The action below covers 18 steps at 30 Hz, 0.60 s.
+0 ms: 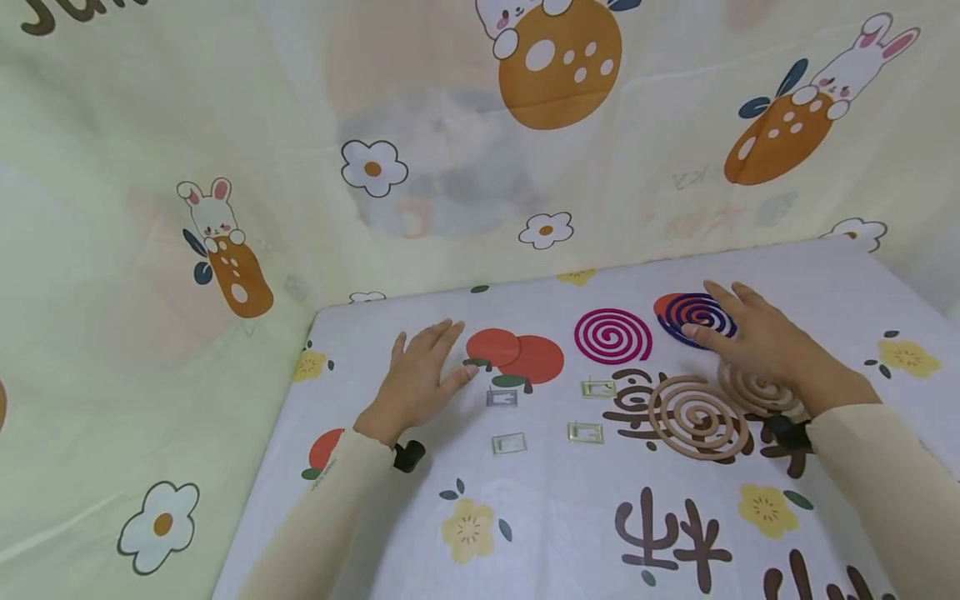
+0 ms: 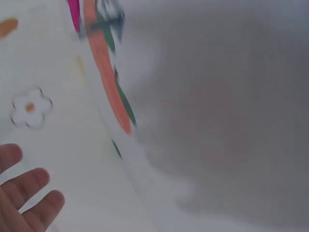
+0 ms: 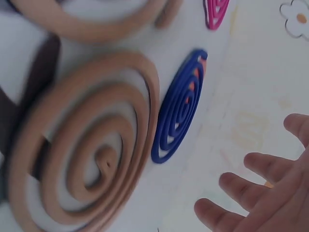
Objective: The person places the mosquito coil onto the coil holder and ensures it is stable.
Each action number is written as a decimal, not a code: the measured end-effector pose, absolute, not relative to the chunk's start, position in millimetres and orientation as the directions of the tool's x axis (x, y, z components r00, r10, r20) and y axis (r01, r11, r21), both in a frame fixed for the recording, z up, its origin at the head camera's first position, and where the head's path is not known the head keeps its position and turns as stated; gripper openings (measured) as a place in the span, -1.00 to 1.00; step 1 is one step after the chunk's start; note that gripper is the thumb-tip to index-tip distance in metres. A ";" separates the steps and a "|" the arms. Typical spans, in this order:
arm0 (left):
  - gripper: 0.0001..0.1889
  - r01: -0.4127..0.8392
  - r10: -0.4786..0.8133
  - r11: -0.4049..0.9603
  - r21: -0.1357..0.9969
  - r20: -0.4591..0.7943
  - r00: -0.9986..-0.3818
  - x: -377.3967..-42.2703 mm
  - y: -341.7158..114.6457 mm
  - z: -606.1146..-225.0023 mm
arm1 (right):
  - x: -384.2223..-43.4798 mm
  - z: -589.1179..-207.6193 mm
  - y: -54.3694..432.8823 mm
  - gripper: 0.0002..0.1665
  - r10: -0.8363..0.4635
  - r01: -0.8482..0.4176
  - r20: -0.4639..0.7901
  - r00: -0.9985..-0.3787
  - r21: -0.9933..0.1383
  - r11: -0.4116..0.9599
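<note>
Coils (image 1: 699,319) by right hand (image 1: 757,337), rectangles (image 1: 502,398) by left hand (image 1: 420,375), each grip spread, Chinese characters (image 1: 703,546)

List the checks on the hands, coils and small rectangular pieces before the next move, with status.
1. Left hand empty: ok.
2. Right hand empty: ok, nothing gripped.
3. Blue coil unobstructed in head view: not ok, right hand covers part.
4. Pink coil clear of both hands: ok.
5. Left brown coil not touching right brown coil: cannot tell.
6. Four small rectangular pieces lying apart: ok.
</note>
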<state>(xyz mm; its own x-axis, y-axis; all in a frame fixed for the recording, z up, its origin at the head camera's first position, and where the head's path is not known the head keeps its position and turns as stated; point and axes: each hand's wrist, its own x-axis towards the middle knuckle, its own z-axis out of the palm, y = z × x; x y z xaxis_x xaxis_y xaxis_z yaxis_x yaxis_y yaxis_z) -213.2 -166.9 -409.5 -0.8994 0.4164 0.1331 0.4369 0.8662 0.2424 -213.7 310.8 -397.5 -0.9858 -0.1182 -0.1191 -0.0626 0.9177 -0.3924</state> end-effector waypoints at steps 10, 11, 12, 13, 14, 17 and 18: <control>-0.34 0.643 0.627 0.753 0.138 0.146 -0.765 -167.5 -125.2 -415.2 | -186.5 -408.5 289.7 0.31 -0.182 -0.109 -0.120 -0.976 -0.458 0.883; -0.34 0.657 0.644 0.747 0.105 0.135 -0.753 -164.5 -120.3 -416.1 | -184.4 -409.4 288.9 0.30 -0.192 -0.113 -0.128 -0.973 -0.464 0.879; -0.35 0.668 0.658 0.741 0.076 0.122 -0.743 -162.3 -115.9 -417.9 | -182.5 -410.6 287.9 0.30 -0.200 -0.121 -0.129 -0.971 -0.459 0.880; -0.35 0.678 0.671 0.733 0.044 0.113 -0.733 -160.4 -111.8 -419.4 | -181.1 -412.2 287.4 0.29 -0.211 -0.131 -0.127 -0.969 -0.458 0.879; -0.35 0.690 0.685 0.724 0.010 0.104 -0.721 -158.8 -108.3 -420.9 | -179.5 -414.0 286.8 0.29 -0.218 -0.139 -0.124 -0.968 -0.459 0.877; -0.38 0.719 0.724 0.689 -0.088 0.098 -0.682 -155.2 -98.5 -427.0 | -175.9 -418.5 285.8 0.26 -0.233 -0.156 -0.115 -0.966 -0.459 0.875; -0.39 0.726 0.736 0.677 -0.116 0.096 -0.671 -154.5 -95.4 -429.9 | -175.2 -419.9 286.1 0.24 -0.242 -0.171 -0.101 -0.965 -0.455 0.874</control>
<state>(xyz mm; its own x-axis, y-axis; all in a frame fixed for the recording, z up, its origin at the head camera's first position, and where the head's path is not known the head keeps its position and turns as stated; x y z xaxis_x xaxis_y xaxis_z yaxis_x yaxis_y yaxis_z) -154.5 -95.4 -429.9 -0.6706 0.7356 0.0964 0.7264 0.6774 -0.1160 -175.2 286.1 -419.9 -0.9651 -0.2416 -0.1010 -0.1712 0.8741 -0.4546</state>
